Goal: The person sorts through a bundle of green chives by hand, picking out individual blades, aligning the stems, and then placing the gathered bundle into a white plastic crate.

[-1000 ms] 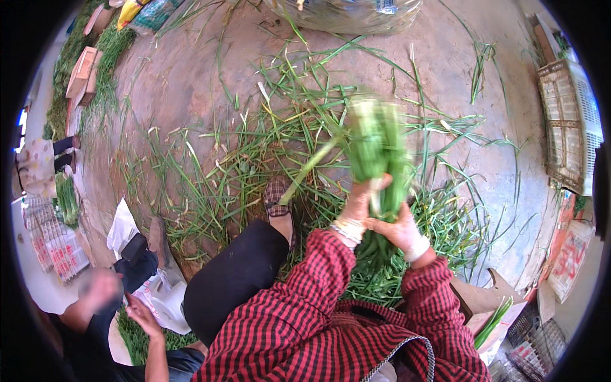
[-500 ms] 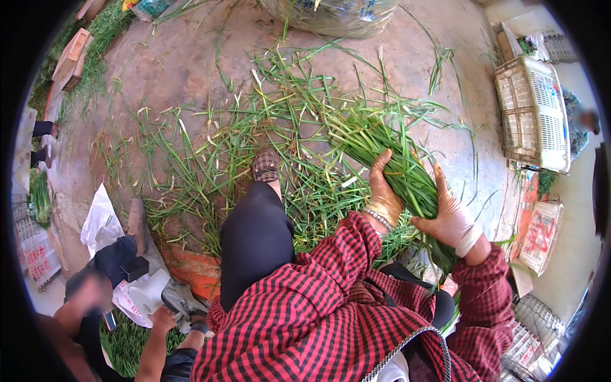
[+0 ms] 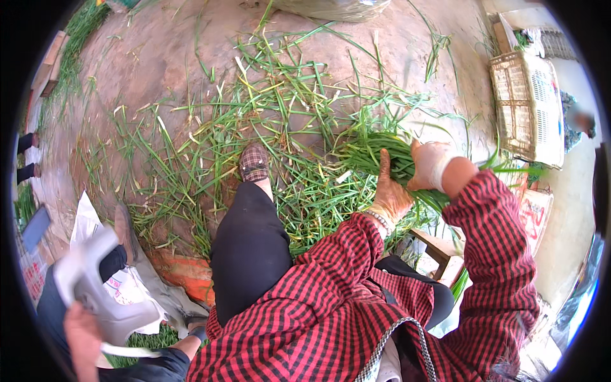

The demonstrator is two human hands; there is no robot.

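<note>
A thick bunch of garlic chives (image 3: 375, 151) is held above the littered floor, right of the middle. My left hand (image 3: 389, 194) grips it from the near side, thumb pointing up across the leaves, the other fingers partly hidden. My right hand (image 3: 433, 167) is closed over the bunch at its right, with a whitish covering over the back of the hand and wrist. Leaves stick out on both sides of my hands, some trailing right past my right wrist. Beneath and around lie scattered loose green leaves and stalks (image 3: 312, 210).
My checked shoe (image 3: 254, 162) stands among the loose leaves. White plastic crates (image 3: 512, 105) are at the right wall. A wooden stool (image 3: 439, 248) shows below my hands. At lower left a co-worker's hand (image 3: 83, 337) holds a blurred pale grey plastic object (image 3: 95, 280). A large wrapped bundle (image 3: 337, 7) lies at the top.
My right hand has moved up and over the bunch, and the bunch has turned to lie flatter. At lower left the co-worker has raised the grey plastic object. The whole view has shifted slightly.
</note>
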